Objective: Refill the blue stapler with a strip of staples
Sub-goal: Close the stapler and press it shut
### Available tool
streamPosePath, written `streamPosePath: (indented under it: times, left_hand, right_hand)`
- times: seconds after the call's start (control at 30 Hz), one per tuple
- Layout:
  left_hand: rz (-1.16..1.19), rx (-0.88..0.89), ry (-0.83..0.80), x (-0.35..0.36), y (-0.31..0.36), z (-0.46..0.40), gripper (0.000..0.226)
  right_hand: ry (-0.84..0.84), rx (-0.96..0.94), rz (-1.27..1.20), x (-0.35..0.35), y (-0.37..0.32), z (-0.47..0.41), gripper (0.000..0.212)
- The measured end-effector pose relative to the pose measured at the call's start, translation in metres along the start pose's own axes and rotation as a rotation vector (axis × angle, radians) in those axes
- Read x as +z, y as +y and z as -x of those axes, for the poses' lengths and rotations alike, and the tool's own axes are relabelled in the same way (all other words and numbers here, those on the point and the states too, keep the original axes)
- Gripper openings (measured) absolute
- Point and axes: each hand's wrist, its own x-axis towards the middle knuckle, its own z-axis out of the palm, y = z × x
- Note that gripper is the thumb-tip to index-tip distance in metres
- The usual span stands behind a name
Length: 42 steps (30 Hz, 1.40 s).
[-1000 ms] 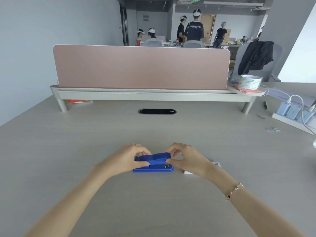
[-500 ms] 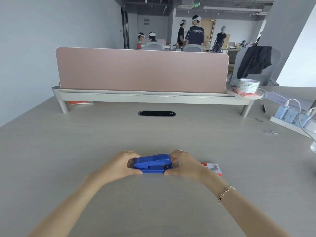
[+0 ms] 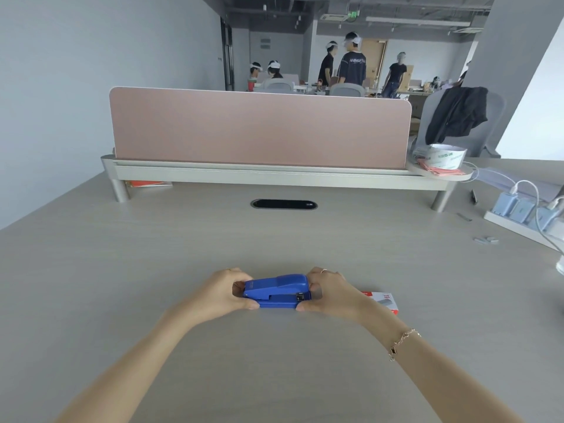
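The blue stapler lies closed, lengthwise left to right, just above the grey desk in the near middle. My left hand grips its left end and my right hand grips its right end, thumbs underneath. A red and grey staple box lies on the desk behind my right wrist, partly hidden by it. No staple strip shows in either hand.
A pink divider panel on a raised shelf crosses the back of the desk, with a cable slot in front. A power strip with chargers, loose staples and a tape roll sit at the right. People stand far behind.
The stapler's top, tilted up a second ago, is now down and closed. Both hands have shifted from its top to its ends and lifted it slightly toward me.
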Motion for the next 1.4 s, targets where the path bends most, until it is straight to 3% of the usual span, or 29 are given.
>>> streamPosePath:
  times: [0.13,0.53,0.97,1.4]
  left_hand:
    - [-0.074,0.043,-0.007,0.000,0.001,-0.002,0.029]
    - [-0.138,0.089,-0.010,-0.017,-0.004,-0.044,0.017]
    - [-0.184,0.050,-0.064,-0.042,-0.016,-0.167,0.018]
    - [-0.030,0.033,-0.005,-0.049,-0.031,-0.288,0.017]
  right_hand:
    - [-0.015,-0.009,0.001,0.001,0.000,-0.002,0.029]
    - [-0.008,-0.030,0.094,-0.021,0.009,-0.043,0.032]
    - [-0.015,-0.005,0.049,-0.048,0.062,-0.160,0.028]
    - [0.045,0.045,-0.085,-0.073,0.116,-0.267,0.025]
